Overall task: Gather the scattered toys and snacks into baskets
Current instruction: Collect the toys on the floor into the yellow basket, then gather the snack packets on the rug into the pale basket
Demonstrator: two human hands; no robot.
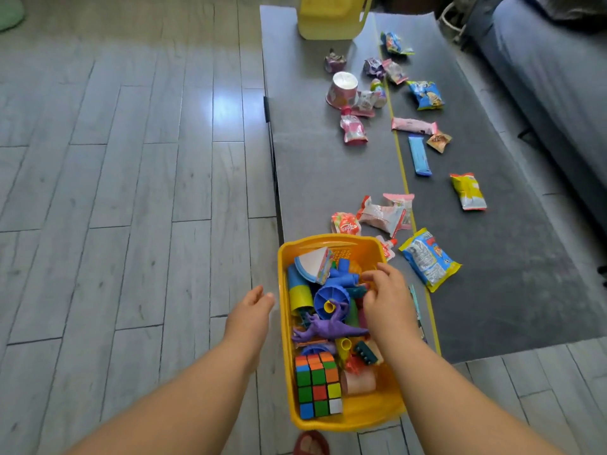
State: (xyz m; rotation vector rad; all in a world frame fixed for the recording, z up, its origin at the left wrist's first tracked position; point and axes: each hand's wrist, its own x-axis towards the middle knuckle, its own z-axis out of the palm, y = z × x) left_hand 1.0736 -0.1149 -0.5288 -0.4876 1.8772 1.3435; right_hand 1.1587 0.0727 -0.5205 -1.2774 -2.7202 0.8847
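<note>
The dark table (315,178) before me carries an orange basket (281,290) at its near end. Just right of that basket lies a blue packet (428,259). Beyond it are more snack packets (384,215), a pink cup (341,90), and farthest off a yellow basket (331,18).

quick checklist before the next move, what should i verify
1. Left hand free: ok, open beside the orange basket.
2. Right hand free: cannot tell, fingers curled among the toys in it.
3. Room in orange basket: not ok, toys crowd it.
4. Snacks gathered: not ok, packets lie scattered on the table.
5. Second basket ready: ok, pale yellow basket stands at the table's far end.
</note>
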